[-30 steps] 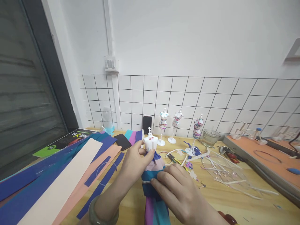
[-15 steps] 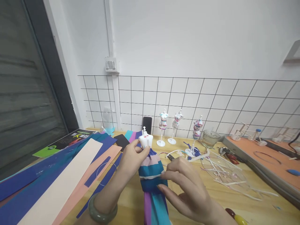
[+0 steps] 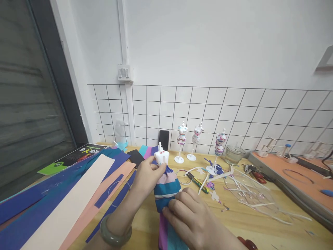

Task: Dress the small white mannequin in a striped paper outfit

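Seems partly dressed: bare white at the shoulders of the small mannequin (image 3: 161,158), already covered lower down in banded cloth (image 3: 166,189), teal and pale pink with 1 white line, above loose purple and turquoise panels (image 3: 163,229). Cannot tell whether fastened. Held well forward of the tabletop's (image 3: 229,224) back edge, gripped at the chest by the left hand's (image 3: 147,177) fingers, cloth's lower border pinched in the right hand's (image 3: 188,218).

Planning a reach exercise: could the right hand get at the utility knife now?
Probably yes, once the right hand leaves the striped fabric: the utility knife lies just beyond, apparently crossed only by a white strip.
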`<state>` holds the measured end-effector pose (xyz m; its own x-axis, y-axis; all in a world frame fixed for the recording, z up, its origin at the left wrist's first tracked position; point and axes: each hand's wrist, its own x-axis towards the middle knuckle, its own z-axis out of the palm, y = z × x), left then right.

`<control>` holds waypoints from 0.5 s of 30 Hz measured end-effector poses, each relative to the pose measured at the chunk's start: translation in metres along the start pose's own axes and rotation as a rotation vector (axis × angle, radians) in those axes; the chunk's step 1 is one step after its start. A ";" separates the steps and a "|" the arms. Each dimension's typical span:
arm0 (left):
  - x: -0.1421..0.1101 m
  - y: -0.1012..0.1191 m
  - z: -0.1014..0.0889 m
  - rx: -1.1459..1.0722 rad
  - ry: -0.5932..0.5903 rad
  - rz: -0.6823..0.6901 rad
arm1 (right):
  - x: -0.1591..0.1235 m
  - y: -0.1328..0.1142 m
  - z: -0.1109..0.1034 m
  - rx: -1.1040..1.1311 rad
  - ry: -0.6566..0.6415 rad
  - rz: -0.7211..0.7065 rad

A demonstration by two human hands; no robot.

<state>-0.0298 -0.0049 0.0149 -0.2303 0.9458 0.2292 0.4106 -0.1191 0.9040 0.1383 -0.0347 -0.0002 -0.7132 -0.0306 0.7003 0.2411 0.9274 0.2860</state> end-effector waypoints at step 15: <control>-0.006 0.002 0.000 0.095 0.038 0.062 | -0.009 0.016 -0.005 -0.033 0.020 0.187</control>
<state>-0.0272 -0.0105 0.0153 -0.2341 0.9253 0.2983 0.5061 -0.1460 0.8500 0.1513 -0.0218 0.0012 -0.6407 0.1334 0.7561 0.3900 0.9048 0.1709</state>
